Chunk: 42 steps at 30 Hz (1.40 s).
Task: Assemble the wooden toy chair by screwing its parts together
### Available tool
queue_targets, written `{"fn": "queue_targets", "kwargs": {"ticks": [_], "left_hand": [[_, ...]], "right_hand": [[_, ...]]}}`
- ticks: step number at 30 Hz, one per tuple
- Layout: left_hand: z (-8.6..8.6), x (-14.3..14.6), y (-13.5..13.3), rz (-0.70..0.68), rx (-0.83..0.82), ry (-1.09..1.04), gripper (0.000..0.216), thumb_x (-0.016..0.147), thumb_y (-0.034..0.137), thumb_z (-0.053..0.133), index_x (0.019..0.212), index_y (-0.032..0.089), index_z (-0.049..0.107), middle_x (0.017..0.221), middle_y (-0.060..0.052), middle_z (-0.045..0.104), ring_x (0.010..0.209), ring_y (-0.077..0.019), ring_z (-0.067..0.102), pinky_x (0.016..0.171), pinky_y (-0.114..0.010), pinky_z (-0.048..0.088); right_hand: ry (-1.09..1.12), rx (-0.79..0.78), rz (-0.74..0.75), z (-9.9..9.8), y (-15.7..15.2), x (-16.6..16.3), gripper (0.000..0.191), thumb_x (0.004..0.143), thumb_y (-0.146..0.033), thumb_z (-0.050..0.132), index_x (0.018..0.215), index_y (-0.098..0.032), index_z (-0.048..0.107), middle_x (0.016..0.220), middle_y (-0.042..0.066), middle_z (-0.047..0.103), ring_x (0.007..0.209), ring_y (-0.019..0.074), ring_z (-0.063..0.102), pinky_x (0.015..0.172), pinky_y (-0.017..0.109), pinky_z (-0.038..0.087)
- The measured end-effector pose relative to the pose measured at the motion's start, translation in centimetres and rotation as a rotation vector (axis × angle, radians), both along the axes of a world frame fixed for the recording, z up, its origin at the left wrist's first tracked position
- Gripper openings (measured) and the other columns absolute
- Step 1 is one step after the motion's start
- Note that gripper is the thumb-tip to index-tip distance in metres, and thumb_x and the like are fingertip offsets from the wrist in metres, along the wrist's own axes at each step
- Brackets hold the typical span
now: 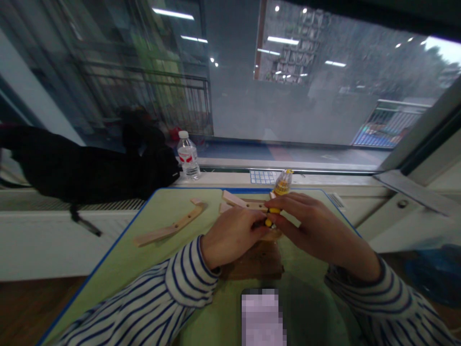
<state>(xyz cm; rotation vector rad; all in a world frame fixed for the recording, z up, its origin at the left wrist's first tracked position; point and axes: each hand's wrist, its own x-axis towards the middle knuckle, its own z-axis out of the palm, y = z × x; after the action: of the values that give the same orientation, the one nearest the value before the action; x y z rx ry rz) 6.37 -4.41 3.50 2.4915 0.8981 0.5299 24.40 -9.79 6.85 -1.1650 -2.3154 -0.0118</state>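
My left hand [230,233] is closed at the near side of a pale wooden piece with drilled holes [254,205]; its fingertips are partly hidden. From the right, my right hand [313,223] pinches a small yellow part [274,210] at the end of that piece. A second yellow bit [268,223] shows between the fingertips of both hands. Below them a darker brown wooden block [257,264] lies on the green table. To the left rests a separate bent wooden strip [185,219] with two holes.
A phone [262,317] with a blurred screen lies at the near side of the green table [144,278]. Beyond the table, a water bottle [188,158] and a yellow-labelled bottle [283,183] stand by the window. A black bag or garment [86,166] covers the left sill.
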Motion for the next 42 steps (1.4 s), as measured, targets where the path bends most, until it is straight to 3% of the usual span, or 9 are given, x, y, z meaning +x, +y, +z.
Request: {"fn": "queue_targets", "kwargs": {"ticks": [20, 31, 36, 42], "left_hand": [[-0.28, -0.04, 0.03, -0.023, 0.010, 0.004, 0.023, 0.089, 0.022, 0.049, 0.103, 0.022, 0.066, 0.098, -0.004, 0.071, 0.089, -0.0200, 0.064, 0.080, -0.032, 0.047], [0.11, -0.08, -0.02, 0.001, 0.004, 0.001, 0.020, 0.088, 0.029, 0.052, 0.098, 0.023, 0.068, 0.090, -0.002, 0.070, 0.082, -0.0182, 0.063, 0.071, -0.027, 0.045], [0.12, -0.05, 0.03, 0.017, -0.011, 0.003, 0.021, 0.089, 0.029, 0.050, 0.096, 0.022, 0.068, 0.089, -0.003, 0.070, 0.080, -0.0186, 0.064, 0.069, -0.027, 0.045], [-0.08, -0.10, 0.16, 0.012, -0.005, 0.008, 0.019, 0.089, 0.028, 0.051, 0.093, 0.020, 0.068, 0.086, -0.003, 0.070, 0.079, -0.0185, 0.063, 0.068, -0.027, 0.044]], "right_hand": [[0.009, 0.021, -0.015, -0.37, 0.45, 0.19, 0.021, 0.092, -0.027, 0.052, 0.109, -0.018, 0.060, 0.103, 0.008, 0.069, 0.096, 0.0200, 0.063, 0.085, 0.035, 0.049], [0.017, 0.014, -0.008, -0.55, 0.61, 0.29, 0.021, 0.092, -0.027, 0.052, 0.109, -0.017, 0.060, 0.102, 0.008, 0.069, 0.095, 0.0194, 0.063, 0.085, 0.035, 0.050], [0.050, 0.021, 0.013, -0.19, 0.25, 0.20, 0.027, 0.092, -0.028, 0.052, 0.116, -0.019, 0.057, 0.112, 0.009, 0.067, 0.103, 0.0201, 0.062, 0.091, 0.036, 0.049], [0.037, 0.012, 0.031, -0.07, 0.12, 0.17, 0.027, 0.090, -0.017, 0.050, 0.115, -0.021, 0.058, 0.112, 0.007, 0.068, 0.102, 0.0200, 0.063, 0.091, 0.038, 0.049]]}}
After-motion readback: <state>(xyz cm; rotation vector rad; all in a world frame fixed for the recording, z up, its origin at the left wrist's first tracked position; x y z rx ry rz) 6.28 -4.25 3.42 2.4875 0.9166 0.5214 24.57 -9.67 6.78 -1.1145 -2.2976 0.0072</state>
